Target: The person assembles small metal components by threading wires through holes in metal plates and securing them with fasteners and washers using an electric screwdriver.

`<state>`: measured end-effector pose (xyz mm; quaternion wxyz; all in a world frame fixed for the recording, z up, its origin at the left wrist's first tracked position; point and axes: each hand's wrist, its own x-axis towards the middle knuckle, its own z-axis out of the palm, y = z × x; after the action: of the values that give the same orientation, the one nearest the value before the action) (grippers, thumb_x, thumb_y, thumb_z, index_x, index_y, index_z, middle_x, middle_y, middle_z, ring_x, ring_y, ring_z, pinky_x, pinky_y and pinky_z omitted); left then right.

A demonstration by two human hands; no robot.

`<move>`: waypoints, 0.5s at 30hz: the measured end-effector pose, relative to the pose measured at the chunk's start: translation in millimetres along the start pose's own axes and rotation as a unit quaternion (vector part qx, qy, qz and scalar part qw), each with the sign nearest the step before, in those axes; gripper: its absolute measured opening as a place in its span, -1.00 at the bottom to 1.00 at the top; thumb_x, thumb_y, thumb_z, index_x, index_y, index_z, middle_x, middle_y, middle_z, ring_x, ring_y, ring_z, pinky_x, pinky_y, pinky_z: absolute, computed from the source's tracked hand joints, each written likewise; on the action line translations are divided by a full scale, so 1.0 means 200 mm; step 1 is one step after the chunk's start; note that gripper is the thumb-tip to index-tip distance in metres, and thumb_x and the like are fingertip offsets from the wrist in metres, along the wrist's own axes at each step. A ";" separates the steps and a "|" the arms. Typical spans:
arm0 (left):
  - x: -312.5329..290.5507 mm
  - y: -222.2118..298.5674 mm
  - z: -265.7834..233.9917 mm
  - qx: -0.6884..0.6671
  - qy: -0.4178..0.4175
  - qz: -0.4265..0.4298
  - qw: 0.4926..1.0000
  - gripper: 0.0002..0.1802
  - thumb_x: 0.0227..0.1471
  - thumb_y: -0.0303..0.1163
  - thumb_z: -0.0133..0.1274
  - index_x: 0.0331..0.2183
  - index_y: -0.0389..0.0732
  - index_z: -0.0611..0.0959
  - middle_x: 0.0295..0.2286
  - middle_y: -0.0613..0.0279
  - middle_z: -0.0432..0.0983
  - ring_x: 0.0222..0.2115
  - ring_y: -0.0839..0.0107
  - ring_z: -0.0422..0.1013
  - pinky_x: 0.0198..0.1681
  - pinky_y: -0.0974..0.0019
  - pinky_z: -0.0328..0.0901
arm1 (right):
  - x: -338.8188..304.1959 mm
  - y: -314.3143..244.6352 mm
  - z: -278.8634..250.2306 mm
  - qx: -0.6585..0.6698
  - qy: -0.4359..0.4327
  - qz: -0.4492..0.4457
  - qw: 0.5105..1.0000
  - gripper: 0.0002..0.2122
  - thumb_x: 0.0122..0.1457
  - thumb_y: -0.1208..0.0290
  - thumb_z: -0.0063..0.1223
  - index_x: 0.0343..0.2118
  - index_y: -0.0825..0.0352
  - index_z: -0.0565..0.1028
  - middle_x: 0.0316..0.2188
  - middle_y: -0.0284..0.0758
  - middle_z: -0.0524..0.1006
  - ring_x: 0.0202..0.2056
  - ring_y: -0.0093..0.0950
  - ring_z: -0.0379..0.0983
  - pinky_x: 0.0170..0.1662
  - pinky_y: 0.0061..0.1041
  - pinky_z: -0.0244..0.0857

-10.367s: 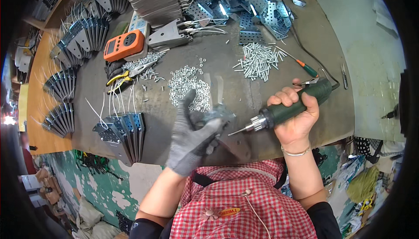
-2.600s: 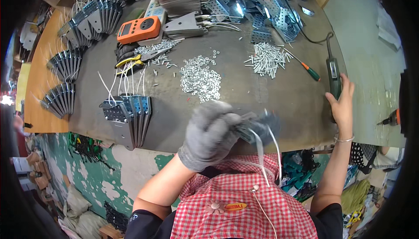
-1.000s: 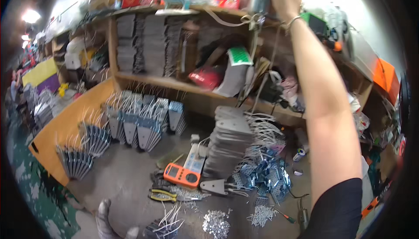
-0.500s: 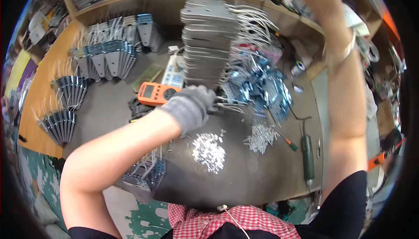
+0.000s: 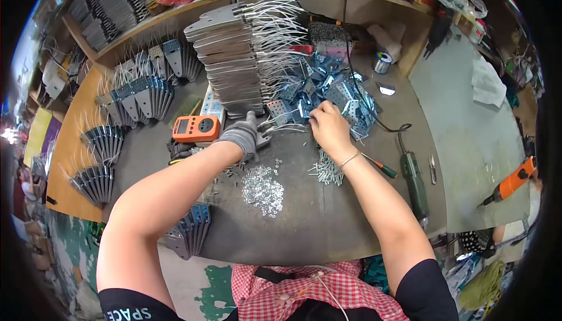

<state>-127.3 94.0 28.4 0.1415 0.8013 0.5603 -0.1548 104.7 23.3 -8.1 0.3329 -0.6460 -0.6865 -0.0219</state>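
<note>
My left hand [image 5: 241,136], in a grey glove, is closed on a flat grey metal plate [image 5: 263,140] with white wires, just in front of a tall stack of similar plates [image 5: 228,57]. The glove hides much of this plate. My bare right hand [image 5: 331,127] has its fingers bent together at the near edge of a heap of small bluish metal brackets [image 5: 336,92], the fingertips on a bracket [image 5: 304,110]. Between my forearms lie a heap of small shiny nuts or washers [image 5: 263,189] and a pile of screws [image 5: 328,168].
An orange meter [image 5: 196,128] lies left of the stack. Fans of wired plates [image 5: 137,98] stand at the left. Toward the right lie a screwdriver [image 5: 380,166], a dark green corded tool [image 5: 414,189] and a solder spool [image 5: 382,62]. An orange tool [image 5: 515,179] is farther right.
My right hand has come down from high at the far right to the bracket heap. My left hand stays by the stack's base. The whole view has shifted.
</note>
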 end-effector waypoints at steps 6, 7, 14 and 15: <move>-0.05 -0.06 -0.04 0.066 0.055 0.010 0.996 -0.38 -0.22 -0.32 0.28 -0.09 -0.34 0.43 -0.21 -0.24 0.56 -0.11 -0.11 0.49 -0.07 0.08 0.40 | 0.04 -0.15 -0.25 0.263 -0.208 0.101 0.937 -0.88 0.09 0.46 0.07 -0.34 0.34 0.58 -0.49 -0.20 0.62 -0.44 -0.22 0.56 -0.33 -0.37 0.40; -0.07 -0.12 -0.01 0.059 0.070 0.000 0.996 -0.36 -0.23 -0.31 0.30 -0.09 -0.34 0.44 -0.21 -0.23 0.55 -0.13 -0.11 0.49 -0.08 0.07 0.41 | -0.01 -0.16 -0.28 0.283 -0.230 0.048 0.930 -0.88 0.08 0.45 0.10 -0.34 0.35 0.58 -0.48 -0.16 0.61 -0.46 -0.21 0.55 -0.35 -0.39 0.39; -0.89 0.11 -0.43 -0.506 0.070 0.165 0.844 -0.26 -0.35 -0.31 0.46 -0.12 -0.31 0.44 -0.27 0.12 0.50 -0.22 0.27 0.48 -0.11 0.24 0.40 | -0.58 -0.20 -0.55 0.073 -0.319 -0.093 0.940 -0.87 -0.01 0.48 0.17 -0.36 0.36 0.57 -0.46 -0.18 0.55 -0.34 -0.22 0.51 -0.23 -0.33 0.39; -0.93 0.16 -0.34 -0.576 0.050 0.170 0.798 -0.27 -0.31 -0.33 0.45 -0.09 -0.27 0.43 -0.23 0.16 0.48 -0.19 0.28 0.47 -0.10 0.24 0.40 | -0.66 -0.16 -0.50 0.075 -0.277 -0.082 0.954 -0.85 -0.02 0.51 0.18 -0.34 0.35 0.53 -0.43 -0.20 0.52 -0.30 -0.21 0.47 -0.20 -0.32 0.37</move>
<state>-150.9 -49.4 167.5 0.5731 0.6608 0.4067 0.2638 110.9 -144.0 18.9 0.1745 -0.5414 -0.8020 0.1823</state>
